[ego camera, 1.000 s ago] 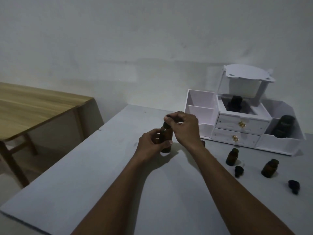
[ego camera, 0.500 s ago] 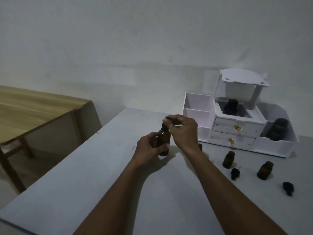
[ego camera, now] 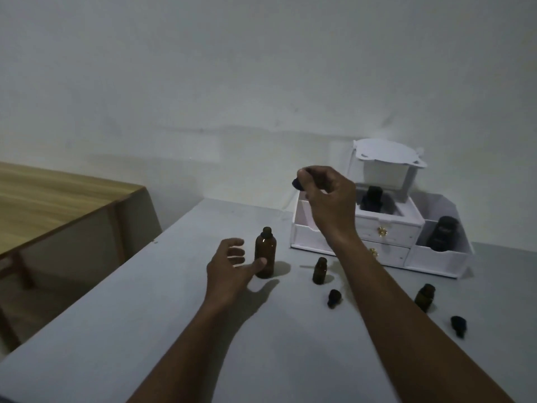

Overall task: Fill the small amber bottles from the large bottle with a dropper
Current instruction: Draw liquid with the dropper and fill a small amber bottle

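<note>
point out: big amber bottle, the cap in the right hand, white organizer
big amber bottle (ego camera: 265, 254), head view, middle of its body
cap (ego camera: 298, 184), head view, its dark side below the fingertips
white organizer (ego camera: 386, 231), head view, upper drawer front

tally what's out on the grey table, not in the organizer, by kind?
Large amber bottle: 1
Small amber bottles: 2
Loose black caps on the table: 2
Black cap held up in the right hand: 1
Total: 6
</note>
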The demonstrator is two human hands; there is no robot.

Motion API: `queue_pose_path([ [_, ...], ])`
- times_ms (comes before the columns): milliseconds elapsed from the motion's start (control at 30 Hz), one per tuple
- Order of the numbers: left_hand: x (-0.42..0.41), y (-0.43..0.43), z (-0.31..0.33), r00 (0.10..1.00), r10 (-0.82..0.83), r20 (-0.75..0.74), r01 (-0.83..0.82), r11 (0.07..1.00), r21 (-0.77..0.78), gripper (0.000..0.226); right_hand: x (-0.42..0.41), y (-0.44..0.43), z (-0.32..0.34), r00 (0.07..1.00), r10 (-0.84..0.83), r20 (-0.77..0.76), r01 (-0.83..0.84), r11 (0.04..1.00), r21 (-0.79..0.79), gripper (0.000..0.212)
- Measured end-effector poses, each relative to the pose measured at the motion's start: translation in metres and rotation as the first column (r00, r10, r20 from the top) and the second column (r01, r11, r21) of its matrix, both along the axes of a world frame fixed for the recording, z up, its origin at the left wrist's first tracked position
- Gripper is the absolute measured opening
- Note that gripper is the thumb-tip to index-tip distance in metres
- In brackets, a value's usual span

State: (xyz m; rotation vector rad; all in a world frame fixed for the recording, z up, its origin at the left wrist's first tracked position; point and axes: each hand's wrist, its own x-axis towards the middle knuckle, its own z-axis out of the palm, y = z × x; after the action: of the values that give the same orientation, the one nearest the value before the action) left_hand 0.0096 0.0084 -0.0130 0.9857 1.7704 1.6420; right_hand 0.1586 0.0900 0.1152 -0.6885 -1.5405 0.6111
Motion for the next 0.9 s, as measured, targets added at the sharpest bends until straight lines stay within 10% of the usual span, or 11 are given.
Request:
queue_pose_path([
  [200, 0.022, -0.022, -0.002, 0.993, -0.115, 0.040, 0.118, 0.989, -0.093, 0.022, 0.040, 0.004, -0.009, 0.999, -0.049, -0.013, 0.048, 0.999, -0.021, 0.013],
  [400, 0.069, -0.008, -0.002, 0.925, -0.363, -0.114, 0.344, 0.925, -0.160, 0.038, 0.076, 0.013, -0.025, 0.995, -0.096, 0.011, 0.096, 0.993, -0.069, 0.015],
  [733, 0.113, 0.030, 0.010, 0.960, -0.277, -0.042, 0.264, 0.946, -0.190, 0.079, 0.091, 0.026, -0.045, 0.988, -0.126, 0.089, 0.134, 0.987, -0.092, 0.009],
  [900, 0.113, 0.043, 0.009, 0.965, -0.259, -0.052, 0.250, 0.959, -0.134, 0.044, 0.086, 0.030, -0.051, 0.987, -0.125, 0.102, 0.135, 0.985, -0.105, 0.012],
])
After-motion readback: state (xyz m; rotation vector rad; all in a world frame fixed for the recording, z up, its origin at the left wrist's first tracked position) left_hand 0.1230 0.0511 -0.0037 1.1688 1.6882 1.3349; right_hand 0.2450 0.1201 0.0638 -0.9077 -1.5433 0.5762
